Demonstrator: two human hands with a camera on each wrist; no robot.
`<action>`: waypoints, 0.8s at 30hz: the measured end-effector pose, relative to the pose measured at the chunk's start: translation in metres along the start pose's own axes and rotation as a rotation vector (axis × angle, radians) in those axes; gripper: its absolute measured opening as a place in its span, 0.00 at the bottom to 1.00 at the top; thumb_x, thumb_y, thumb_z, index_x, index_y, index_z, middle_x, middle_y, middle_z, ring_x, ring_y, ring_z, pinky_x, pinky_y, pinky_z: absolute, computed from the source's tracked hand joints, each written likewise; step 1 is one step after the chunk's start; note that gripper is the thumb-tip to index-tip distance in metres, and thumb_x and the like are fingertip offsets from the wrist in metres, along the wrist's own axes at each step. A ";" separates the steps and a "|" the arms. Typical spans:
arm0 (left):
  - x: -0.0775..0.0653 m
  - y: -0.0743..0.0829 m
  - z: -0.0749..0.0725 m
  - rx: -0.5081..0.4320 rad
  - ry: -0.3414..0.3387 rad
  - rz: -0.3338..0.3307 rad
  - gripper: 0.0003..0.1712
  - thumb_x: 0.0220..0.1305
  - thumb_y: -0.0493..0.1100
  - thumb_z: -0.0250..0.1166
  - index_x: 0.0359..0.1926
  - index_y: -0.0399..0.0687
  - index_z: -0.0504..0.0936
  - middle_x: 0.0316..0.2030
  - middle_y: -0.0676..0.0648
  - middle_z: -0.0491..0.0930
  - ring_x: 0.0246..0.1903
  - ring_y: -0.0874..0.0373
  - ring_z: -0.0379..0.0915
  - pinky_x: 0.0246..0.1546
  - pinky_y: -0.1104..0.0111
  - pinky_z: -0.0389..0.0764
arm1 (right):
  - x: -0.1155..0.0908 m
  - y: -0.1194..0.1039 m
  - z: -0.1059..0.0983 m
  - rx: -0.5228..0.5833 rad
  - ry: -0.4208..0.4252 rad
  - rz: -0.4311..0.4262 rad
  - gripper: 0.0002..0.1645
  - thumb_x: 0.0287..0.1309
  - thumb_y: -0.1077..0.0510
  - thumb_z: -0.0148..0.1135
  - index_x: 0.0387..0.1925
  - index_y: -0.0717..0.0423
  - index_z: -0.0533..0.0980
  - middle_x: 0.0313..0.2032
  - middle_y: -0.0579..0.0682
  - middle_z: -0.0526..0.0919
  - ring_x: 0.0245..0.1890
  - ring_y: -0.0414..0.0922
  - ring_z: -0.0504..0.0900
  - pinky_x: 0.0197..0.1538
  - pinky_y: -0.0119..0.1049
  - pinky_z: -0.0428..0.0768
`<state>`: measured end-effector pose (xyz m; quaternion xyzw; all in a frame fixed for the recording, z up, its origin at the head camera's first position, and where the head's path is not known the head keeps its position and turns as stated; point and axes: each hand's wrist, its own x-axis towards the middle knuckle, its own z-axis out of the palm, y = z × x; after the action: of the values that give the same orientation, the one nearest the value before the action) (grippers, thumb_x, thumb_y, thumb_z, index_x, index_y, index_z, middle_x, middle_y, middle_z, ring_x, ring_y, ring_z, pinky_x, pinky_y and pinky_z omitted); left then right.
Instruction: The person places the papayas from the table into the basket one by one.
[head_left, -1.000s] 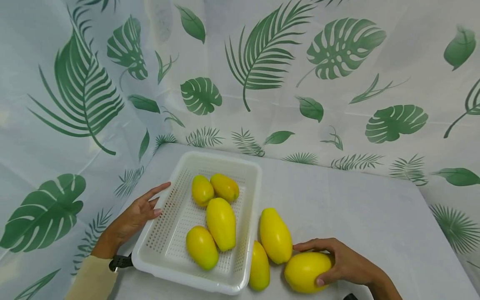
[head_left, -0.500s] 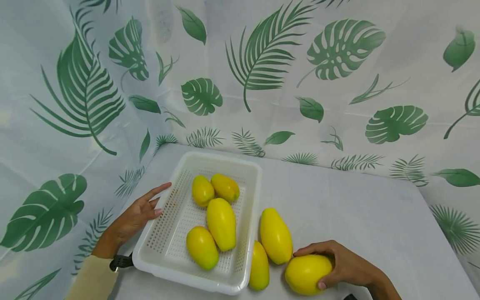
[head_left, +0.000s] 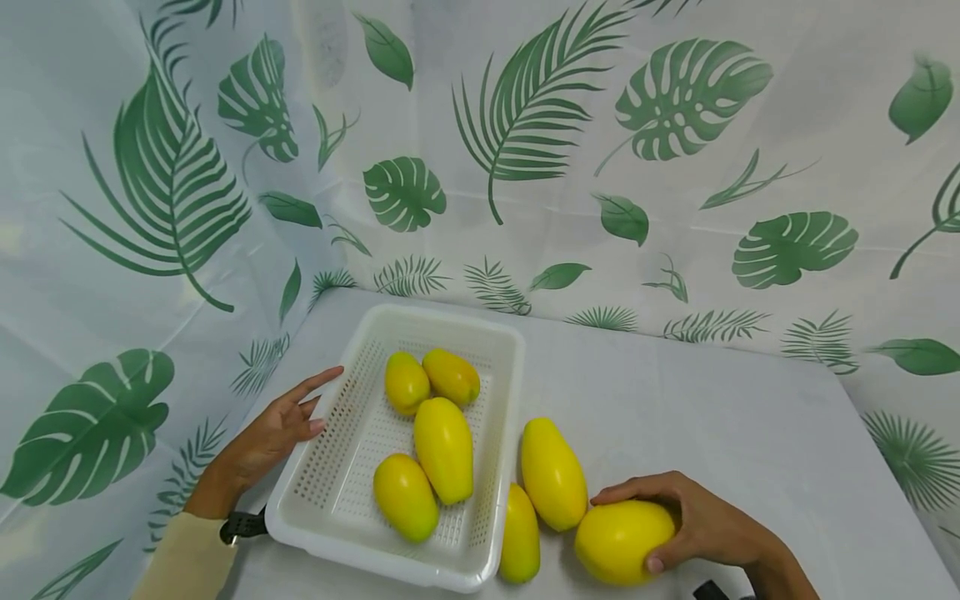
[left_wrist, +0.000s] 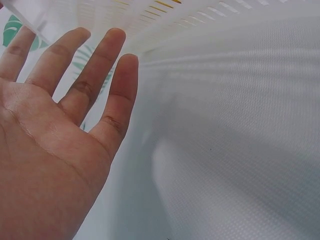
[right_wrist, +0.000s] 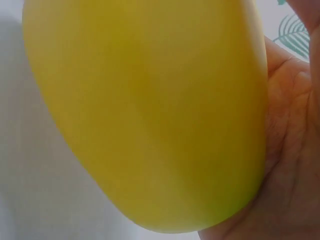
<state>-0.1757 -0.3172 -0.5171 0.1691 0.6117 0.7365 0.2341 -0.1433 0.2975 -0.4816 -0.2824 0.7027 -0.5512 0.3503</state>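
Rightmost yellow fruit [head_left: 624, 543] in right hand [head_left: 701, 518], fingers and thumb curled round it. Left hand [head_left: 272, 429] well apart, fingers spread, against white basket [head_left: 390, 567]'s left side.

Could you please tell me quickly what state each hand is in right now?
Left hand: open, at the side of the white basket.
Right hand: holding a yellow fruit.

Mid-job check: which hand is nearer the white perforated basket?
The left hand: it is right at the left rim of the white perforated basket. The right hand is apart, off the basket's right side, gripping a yellow mango.
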 end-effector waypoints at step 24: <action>0.000 -0.002 0.000 0.004 0.009 0.001 0.43 0.81 0.33 0.52 0.87 0.60 0.44 0.78 0.38 0.66 0.65 0.49 0.79 0.60 0.52 0.87 | 0.005 -0.036 -0.017 -0.138 0.061 -0.098 0.37 0.59 0.64 0.74 0.71 0.56 0.77 0.67 0.61 0.82 0.69 0.47 0.80 0.68 0.33 0.79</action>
<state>-0.1752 -0.3165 -0.5185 0.1666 0.6141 0.7362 0.2305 -0.1592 0.2954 -0.4452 -0.3228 0.7348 -0.5261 0.2811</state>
